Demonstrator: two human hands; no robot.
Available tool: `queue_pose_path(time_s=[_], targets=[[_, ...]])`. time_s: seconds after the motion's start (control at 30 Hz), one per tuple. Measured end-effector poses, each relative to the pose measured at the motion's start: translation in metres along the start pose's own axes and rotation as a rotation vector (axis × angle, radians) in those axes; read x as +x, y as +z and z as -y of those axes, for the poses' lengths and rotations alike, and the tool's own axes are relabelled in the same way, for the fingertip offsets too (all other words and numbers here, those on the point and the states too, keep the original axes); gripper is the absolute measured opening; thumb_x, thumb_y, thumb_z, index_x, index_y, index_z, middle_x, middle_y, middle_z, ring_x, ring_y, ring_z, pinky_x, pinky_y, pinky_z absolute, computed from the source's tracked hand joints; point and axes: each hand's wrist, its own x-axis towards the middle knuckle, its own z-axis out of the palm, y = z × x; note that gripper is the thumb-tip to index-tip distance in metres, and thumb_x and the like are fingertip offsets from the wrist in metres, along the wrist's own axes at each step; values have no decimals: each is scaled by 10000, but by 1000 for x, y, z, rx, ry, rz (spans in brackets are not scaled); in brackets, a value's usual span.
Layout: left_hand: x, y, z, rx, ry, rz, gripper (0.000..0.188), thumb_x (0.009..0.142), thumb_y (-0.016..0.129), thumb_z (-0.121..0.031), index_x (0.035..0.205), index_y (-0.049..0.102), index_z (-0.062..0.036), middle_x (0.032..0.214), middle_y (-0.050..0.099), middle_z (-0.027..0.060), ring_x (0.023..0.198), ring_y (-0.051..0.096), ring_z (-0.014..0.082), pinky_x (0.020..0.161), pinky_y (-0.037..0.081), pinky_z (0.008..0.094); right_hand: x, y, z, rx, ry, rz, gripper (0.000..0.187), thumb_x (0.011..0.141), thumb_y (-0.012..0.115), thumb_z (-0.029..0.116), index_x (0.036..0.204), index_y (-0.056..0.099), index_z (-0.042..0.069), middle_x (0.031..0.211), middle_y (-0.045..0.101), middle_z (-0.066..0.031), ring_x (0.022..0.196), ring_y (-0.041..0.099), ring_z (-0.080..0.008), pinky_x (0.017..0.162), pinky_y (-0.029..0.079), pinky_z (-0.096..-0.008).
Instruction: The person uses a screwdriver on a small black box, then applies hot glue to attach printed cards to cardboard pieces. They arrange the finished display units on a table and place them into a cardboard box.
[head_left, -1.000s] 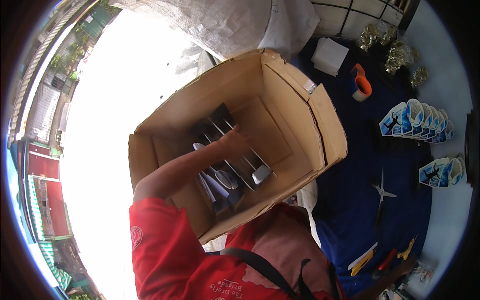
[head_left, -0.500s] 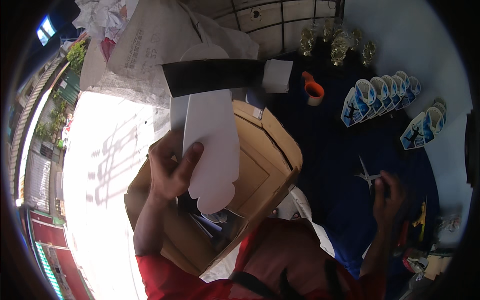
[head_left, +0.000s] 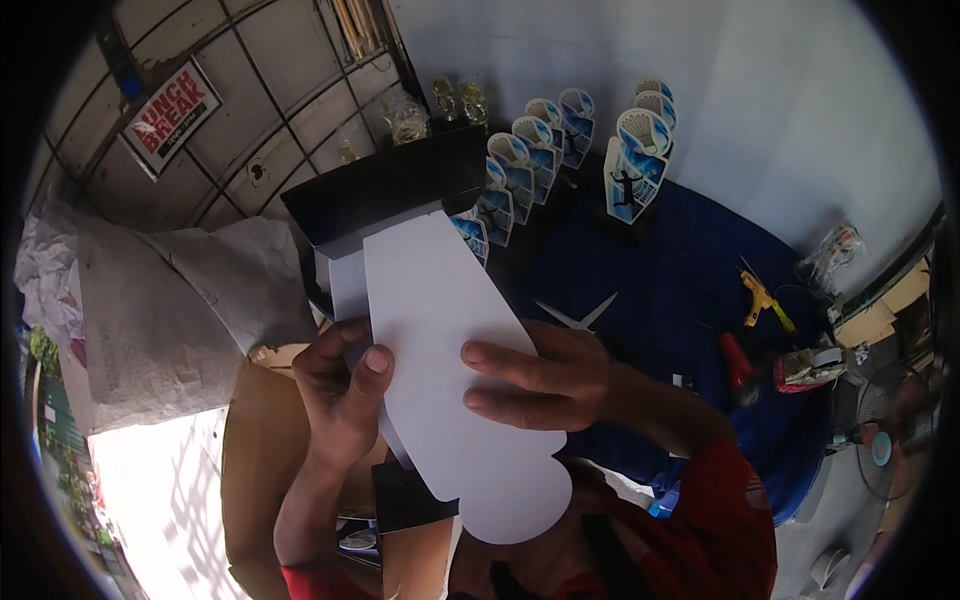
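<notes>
A smooth white cut-out panel (head_left: 440, 330), with a rounded lobe at its lower end, is held up in front of me. My left hand (head_left: 345, 390) grips its left edge, thumb in front. My right hand (head_left: 545, 375) lays two fingers across its face from the right, its thumb hidden. A long black base piece (head_left: 390, 195) meets the panel's upper end. Behind the panel, a paler strip (head_left: 348, 290) shows along the left. Just beyond my right hand are spread scissors (head_left: 582, 318); their handles are hidden, and I cannot tell whether the hand touches them.
Printed blue-and-white standees (head_left: 635, 165) stand on the dark blue cloth (head_left: 690, 250), near gold figures (head_left: 460, 100). A yellow glue gun (head_left: 757, 298) lies to the right. An opened cardboard box (head_left: 265, 480) sits below left, beside a pale sack (head_left: 190, 310). A fan (head_left: 885, 445) is far right.
My view has swung to the right. My right hand has come from the scissors onto the white panel. The panel is now tilted, its lobe toward the lower right, still in my left hand.
</notes>
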Motion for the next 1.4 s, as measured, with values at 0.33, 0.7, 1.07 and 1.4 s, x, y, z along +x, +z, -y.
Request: queue_pose_path(time_s=[0.33,0.7,1.07,1.4], targets=[[43,51,33,117,161,25,828,891,541,143,1602,187,-90,1471,455,162,1303,505,231,1076,430,352,-76,-138,-92,166,1276,-292,460,977,722,363,1165,664,-53,999,720,-136,741,755,-205,637,625,-277],[68,89,22,25,123,-230,414,886,728,-40,1276,599,18,1054,712,65,942,641,105,862,493,258,-165,-108,-102,-609,1313,308,497,859,781,327,1180,650,-29,1045,663,-235,946,694,-409,791,567,-504],[109,147,71,59,310,-330,242,943,644,-120,1147,574,-10,1048,644,56,940,586,116,862,468,284,-201,-139,21,-288,1448,338,260,725,755,170,889,632,9,900,607,-172,856,638,-367,750,529,-431],[139,217,192,386,489,-314,451,942,516,-61,1314,298,71,1300,366,248,1189,449,325,1068,388,450,-108,-356,227,-938,1724,146,292,716,774,65,983,671,10,812,607,-129,715,607,-287,660,461,-390]])
